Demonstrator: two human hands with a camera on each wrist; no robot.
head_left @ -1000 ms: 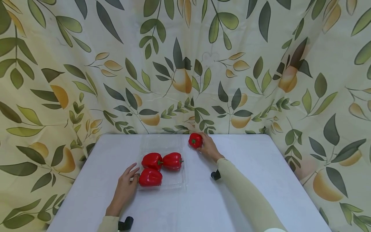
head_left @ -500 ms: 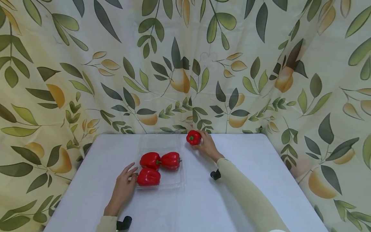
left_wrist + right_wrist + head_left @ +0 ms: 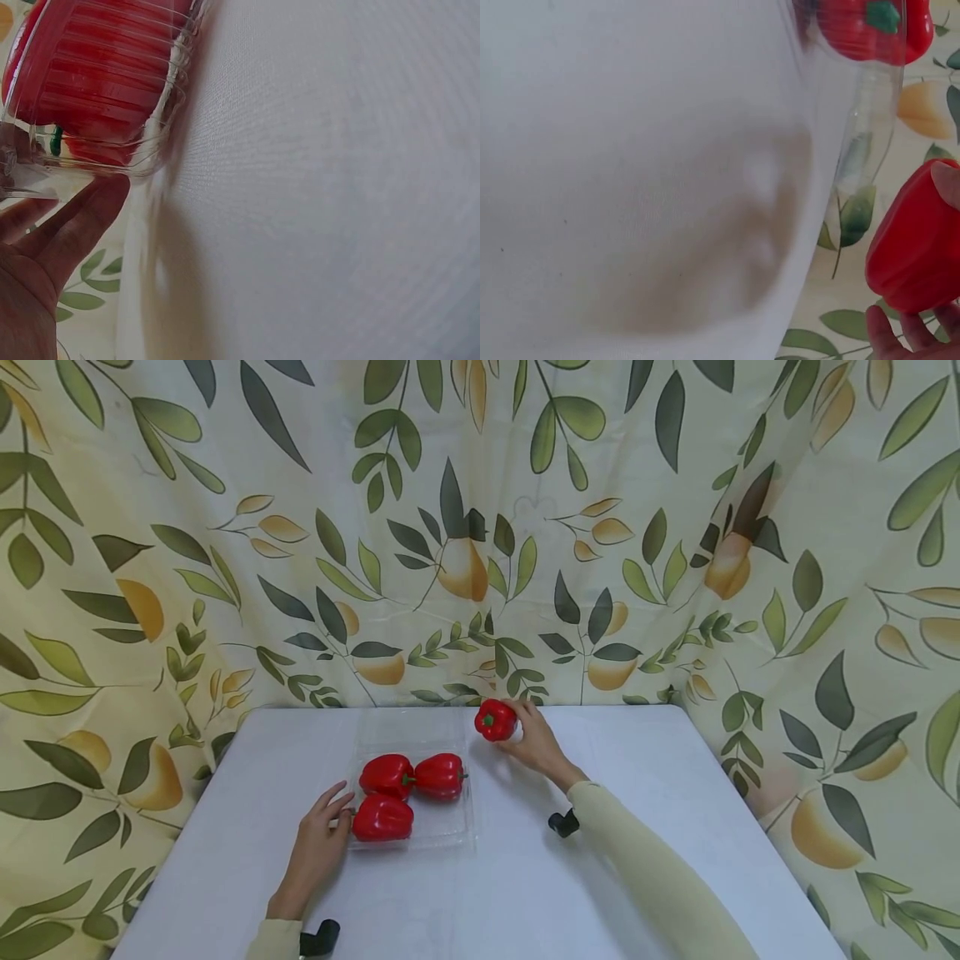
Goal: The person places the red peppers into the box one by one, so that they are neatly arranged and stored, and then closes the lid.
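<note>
A red bell pepper (image 3: 496,721) with a green stem is in my right hand (image 3: 537,745), raised above the table beyond the container's right side. In the right wrist view the thumb lies on one side of this bell pepper (image 3: 915,240) and the fingertips (image 3: 881,330) on the other. Three more red bell peppers (image 3: 386,818) lie in a clear plastic container (image 3: 442,837). At its left wall is my left hand (image 3: 318,843), fingers extended. The left wrist view shows a fingertip (image 3: 112,191) against the container's ribbed end (image 3: 97,166).
The container's clear lid (image 3: 408,727) appears folded back toward the far edge. Everything stands on a white table (image 3: 585,893). A leaf-patterned curtain (image 3: 480,527) hangs behind and at both sides.
My right hand has carried the bell pepper slightly left and up off the table. The left hand and the three peppers in the container keep their places; the head view has shifted a little.
</note>
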